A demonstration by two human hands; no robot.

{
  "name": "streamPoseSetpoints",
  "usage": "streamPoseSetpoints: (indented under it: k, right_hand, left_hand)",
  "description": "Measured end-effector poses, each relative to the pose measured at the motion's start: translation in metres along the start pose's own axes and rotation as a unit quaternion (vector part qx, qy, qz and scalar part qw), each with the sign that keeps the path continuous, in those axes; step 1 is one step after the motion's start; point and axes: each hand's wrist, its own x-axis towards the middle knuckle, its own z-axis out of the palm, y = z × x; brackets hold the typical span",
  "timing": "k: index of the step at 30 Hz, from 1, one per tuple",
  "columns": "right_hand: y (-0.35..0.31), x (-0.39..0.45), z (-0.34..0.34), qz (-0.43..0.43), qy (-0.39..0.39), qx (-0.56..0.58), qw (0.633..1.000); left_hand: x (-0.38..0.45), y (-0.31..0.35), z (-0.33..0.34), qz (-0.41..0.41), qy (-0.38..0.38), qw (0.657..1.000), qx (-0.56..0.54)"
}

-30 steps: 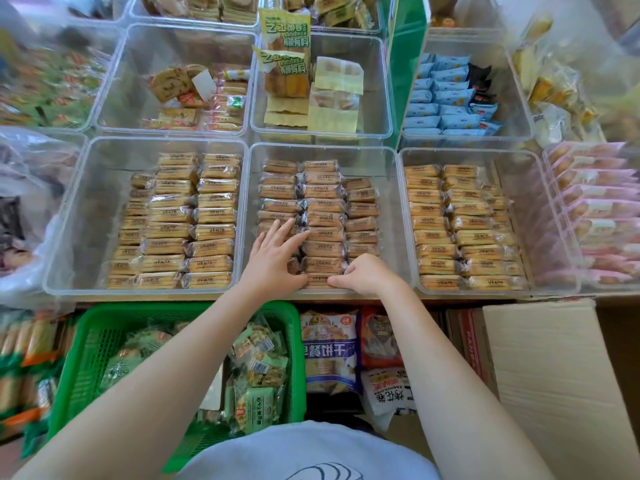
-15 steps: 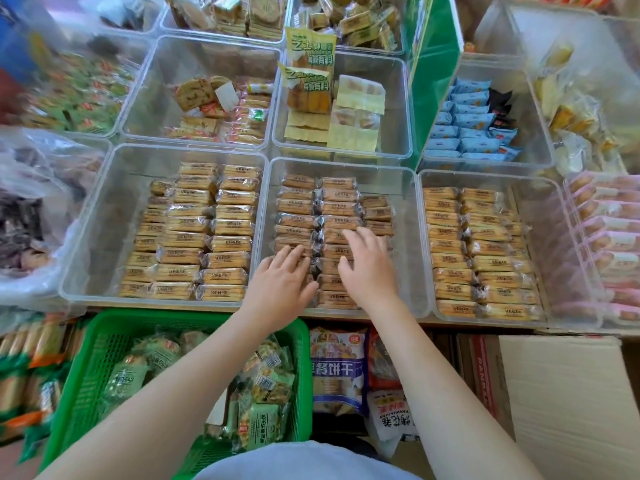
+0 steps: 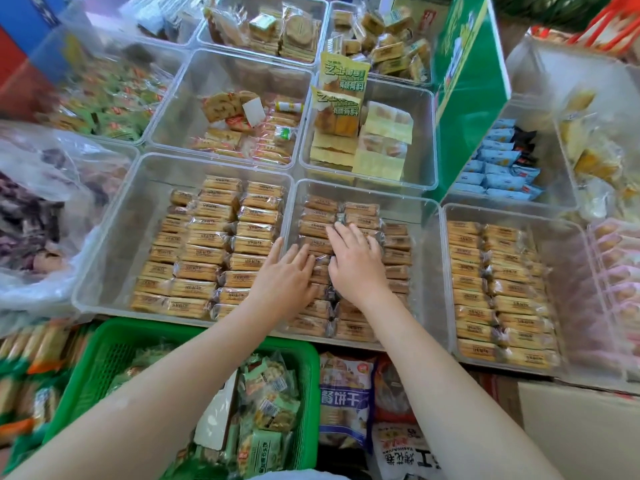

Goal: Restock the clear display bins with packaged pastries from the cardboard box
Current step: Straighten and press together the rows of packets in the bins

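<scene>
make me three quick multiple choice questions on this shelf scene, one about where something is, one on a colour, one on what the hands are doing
1. In which bin do both hands rest?
A. the near middle bin
B. the near left bin
C. the bin of blue packets

2. What colour is the basket below the bins?
A. red
B. green
C. white

3. How are the hands?
A. each lifting a packet clear of the bin
B. hanging idle away from the bins
C. fingers straight, pressing flat on the pastry rows

Answers:
1. A, the left hand and right hand both lie inside the near middle bin.
2. B, the basket has green mesh walls.
3. C, the straight fingers lie on the wrapped pastries, and no packet is raised.
</scene>
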Motion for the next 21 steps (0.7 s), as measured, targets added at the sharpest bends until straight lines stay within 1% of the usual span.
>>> streamPoseSetpoints:
  k: [2, 4, 6, 8, 10, 12, 14, 17, 19, 21]
  right_hand:
    - [0.0, 0.01, 0.0, 0.007, -0.019, -0.019, 1.0]
    - [0.0, 0.016, 0.001, 0.019, -0.026, -0.038, 0.999]
    - [0.0, 0.018, 0.002, 0.02, -0.014, -0.055, 0.998]
    - [0.001, 0.018, 0.003, 0.019, 0.003, -0.062, 0.998]
    - [0.003, 0.014, 0.006, 0.018, 0.048, -0.05, 0.997]
    - [0.006, 0.01, 0.012, 0.015, 0.117, -0.038, 0.992]
    - [0.008, 0.011, 0.017, 0.022, 0.144, -0.024, 0.989]
    - [0.001, 0.023, 0.013, 0.018, 0.139, -0.035, 0.99]
    - [-0.007, 0.032, 0.007, -0.015, 0.128, -0.07, 0.989]
    - [-0.015, 0.04, 0.003, -0.049, 0.089, -0.103, 0.99]
  left_hand:
    - [0.0, -0.003, -0.001, 0.005, 0.029, 1.0, -0.005]
    - [0.003, -0.007, -0.004, 0.011, 0.075, 0.997, -0.001]
    - [0.01, -0.01, -0.009, 0.022, 0.105, 0.994, -0.003]
    - [0.015, -0.013, -0.007, 0.046, 0.11, 0.993, -0.006]
    - [0.014, -0.02, 0.001, 0.068, 0.118, 0.991, -0.017]
    - [0.012, -0.028, 0.01, 0.071, 0.146, 0.986, -0.048]
    - [0.009, -0.029, 0.019, 0.066, 0.167, 0.981, -0.067]
    - [0.003, -0.019, 0.028, 0.035, 0.183, 0.976, -0.111]
    - [-0.001, -0.012, 0.031, 0.01, 0.161, 0.978, -0.134]
    - [-0.003, -0.008, 0.032, -0.004, 0.142, 0.981, -0.134]
